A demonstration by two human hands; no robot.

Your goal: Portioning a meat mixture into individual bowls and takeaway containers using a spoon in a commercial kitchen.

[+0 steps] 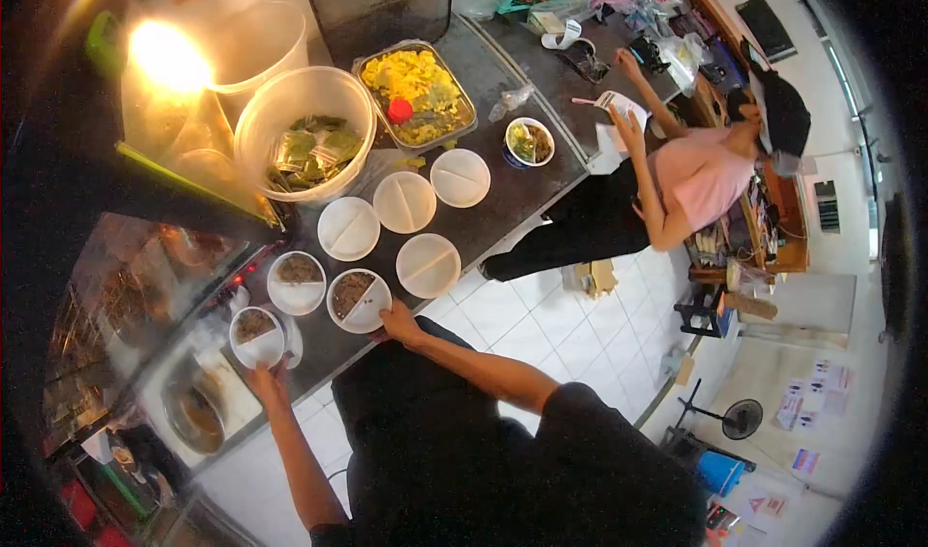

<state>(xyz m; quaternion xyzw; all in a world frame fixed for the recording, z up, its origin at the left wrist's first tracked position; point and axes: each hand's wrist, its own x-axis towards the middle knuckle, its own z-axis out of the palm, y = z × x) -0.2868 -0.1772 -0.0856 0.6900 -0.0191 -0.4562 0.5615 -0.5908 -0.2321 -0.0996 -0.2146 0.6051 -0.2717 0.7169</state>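
Note:
My left hand [268, 386] grips the near rim of a round white divided bowl [262, 350], slightly tilted, with brown minced food in its far half. To the right, my right hand [400, 324] has its fingers on the rim of another divided bowl [371, 309]; dark brown food fills one half, and a few crumbs lie in the other. Behind these two is a third part-filled divided bowl [299, 297]. Several divided bowls with bare compartments, among them one nearest the counter edge [428, 266], stand on the dark counter [493, 206].
A plastic tub [246, 148] holds small green-filled packets. Beside it, a tray [470, 121] contains yellow food and a red round object. A filled bowl [528, 142] sits further right. Another person [696, 177] stands at the counter, holding paper. A steaming recessed pan [194, 409] lies left.

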